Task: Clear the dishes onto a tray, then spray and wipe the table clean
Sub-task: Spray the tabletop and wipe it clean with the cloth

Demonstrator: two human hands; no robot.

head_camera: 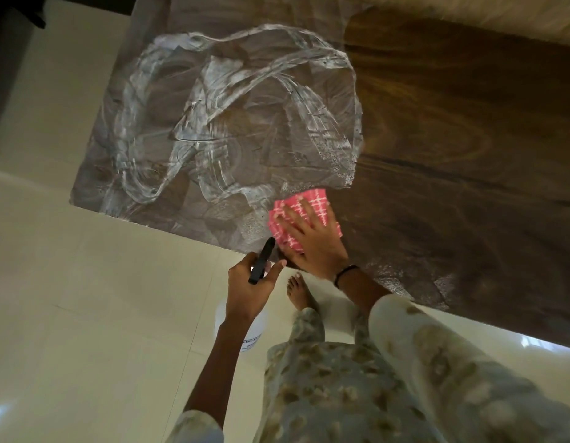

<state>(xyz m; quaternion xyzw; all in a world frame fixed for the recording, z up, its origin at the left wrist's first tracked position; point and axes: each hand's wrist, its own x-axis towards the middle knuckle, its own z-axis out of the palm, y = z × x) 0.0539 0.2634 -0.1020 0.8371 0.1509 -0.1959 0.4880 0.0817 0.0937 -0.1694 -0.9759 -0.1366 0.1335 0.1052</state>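
Note:
A dark wooden table [453, 129] fills the upper part of the head view. White soapy smears [213, 123] cover its left half. My right hand [309, 238] presses flat, fingers spread, on a pink checked cloth [309, 203] near the table's front edge. My left hand [248, 282] grips the black trigger head of a white spray bottle [242, 327], held just off the table's front edge above the floor. No dishes or tray are in view.
Pale tiled floor [85, 314] lies in front of and left of the table. My bare foot [299, 292] stands close to the table's edge. A light sofa or cushion edge [501, 14] borders the table's far side.

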